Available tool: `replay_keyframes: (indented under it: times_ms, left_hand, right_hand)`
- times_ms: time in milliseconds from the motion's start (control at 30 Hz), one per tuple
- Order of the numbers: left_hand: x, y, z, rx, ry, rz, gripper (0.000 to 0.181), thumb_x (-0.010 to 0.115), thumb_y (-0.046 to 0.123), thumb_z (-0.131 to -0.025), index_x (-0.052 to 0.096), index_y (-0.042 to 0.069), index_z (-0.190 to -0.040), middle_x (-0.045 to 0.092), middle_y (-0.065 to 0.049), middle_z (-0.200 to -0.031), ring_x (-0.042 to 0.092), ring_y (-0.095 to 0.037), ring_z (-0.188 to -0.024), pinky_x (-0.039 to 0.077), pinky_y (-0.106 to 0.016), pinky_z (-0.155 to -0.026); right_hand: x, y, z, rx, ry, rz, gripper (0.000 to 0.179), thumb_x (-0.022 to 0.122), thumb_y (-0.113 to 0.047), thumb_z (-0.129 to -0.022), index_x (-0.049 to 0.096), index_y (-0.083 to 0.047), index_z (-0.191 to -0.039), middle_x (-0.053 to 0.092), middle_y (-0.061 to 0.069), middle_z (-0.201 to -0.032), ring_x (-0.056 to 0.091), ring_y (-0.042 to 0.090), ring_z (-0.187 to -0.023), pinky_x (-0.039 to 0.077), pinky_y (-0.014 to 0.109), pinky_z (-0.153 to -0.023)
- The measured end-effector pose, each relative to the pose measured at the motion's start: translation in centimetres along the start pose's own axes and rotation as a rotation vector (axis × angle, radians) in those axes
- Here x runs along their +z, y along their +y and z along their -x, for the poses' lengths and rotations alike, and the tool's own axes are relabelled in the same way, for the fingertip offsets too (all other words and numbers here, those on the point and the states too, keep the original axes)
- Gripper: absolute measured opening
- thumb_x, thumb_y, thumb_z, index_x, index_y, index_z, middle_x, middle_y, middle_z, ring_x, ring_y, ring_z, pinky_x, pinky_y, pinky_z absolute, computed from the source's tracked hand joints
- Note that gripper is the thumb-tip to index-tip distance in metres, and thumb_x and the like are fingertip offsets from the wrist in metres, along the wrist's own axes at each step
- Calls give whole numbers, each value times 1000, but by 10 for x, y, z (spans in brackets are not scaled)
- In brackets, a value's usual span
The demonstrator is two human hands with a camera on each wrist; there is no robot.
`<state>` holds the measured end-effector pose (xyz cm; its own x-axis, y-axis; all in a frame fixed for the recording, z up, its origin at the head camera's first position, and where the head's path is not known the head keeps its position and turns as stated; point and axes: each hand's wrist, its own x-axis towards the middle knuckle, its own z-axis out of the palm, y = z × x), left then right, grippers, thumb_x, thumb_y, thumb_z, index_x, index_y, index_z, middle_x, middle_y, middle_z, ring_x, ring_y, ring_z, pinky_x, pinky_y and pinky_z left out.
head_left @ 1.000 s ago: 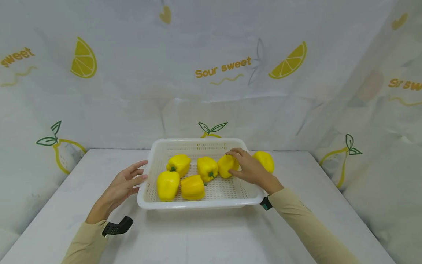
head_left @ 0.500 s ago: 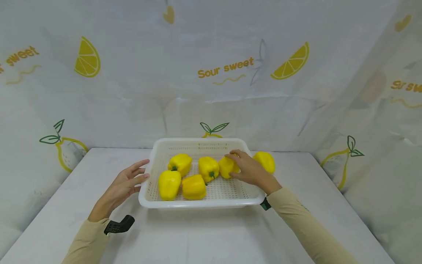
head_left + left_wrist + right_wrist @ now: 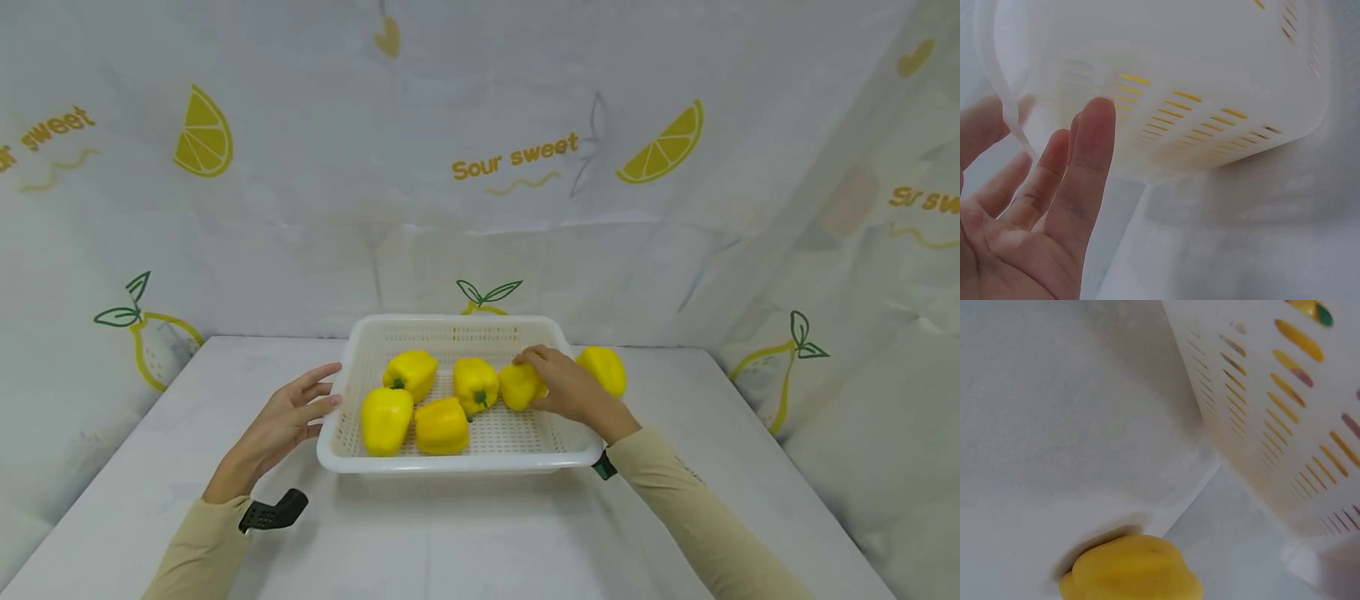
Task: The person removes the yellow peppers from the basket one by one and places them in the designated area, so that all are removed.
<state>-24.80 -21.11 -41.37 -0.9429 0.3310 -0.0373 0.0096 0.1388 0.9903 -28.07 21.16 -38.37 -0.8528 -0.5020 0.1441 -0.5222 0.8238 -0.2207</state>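
Gripping pepper (image 3: 520,387): R hand (image 3: 572,387) over bskt R rim (image 3: 591,454), room nearside.

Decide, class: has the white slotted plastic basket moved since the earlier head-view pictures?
No; judged against the lemon print on the backdrop behind it, the white slotted plastic basket shows no clear shift.

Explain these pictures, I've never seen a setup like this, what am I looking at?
There's no robot, just a person's bare left hand and right hand. The wide picture is taken from the person's head; the two close ones look out from the left and right wrists. On the white table sits a white basket holding five yellow peppers; a sixth pepper lies outside, to its right. The right hand grips the rightmost pepper inside; the left hand is at the left rim.
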Motion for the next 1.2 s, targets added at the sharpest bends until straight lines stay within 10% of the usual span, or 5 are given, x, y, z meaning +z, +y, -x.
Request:
replay_keyframes:
  times_ms: [1200]
  left_hand:
    - [0,-2,0,9,-2,1,70,59,20,-101,20,7,-158,57,1,-120,64,-7,-101,59,-30,-87]
  right_hand:
    - [-9,-16,8,96,-161,-36,67,82,-43,-79,57,-10,-132,59,5,-128,60,22,-112,50,45,-105]
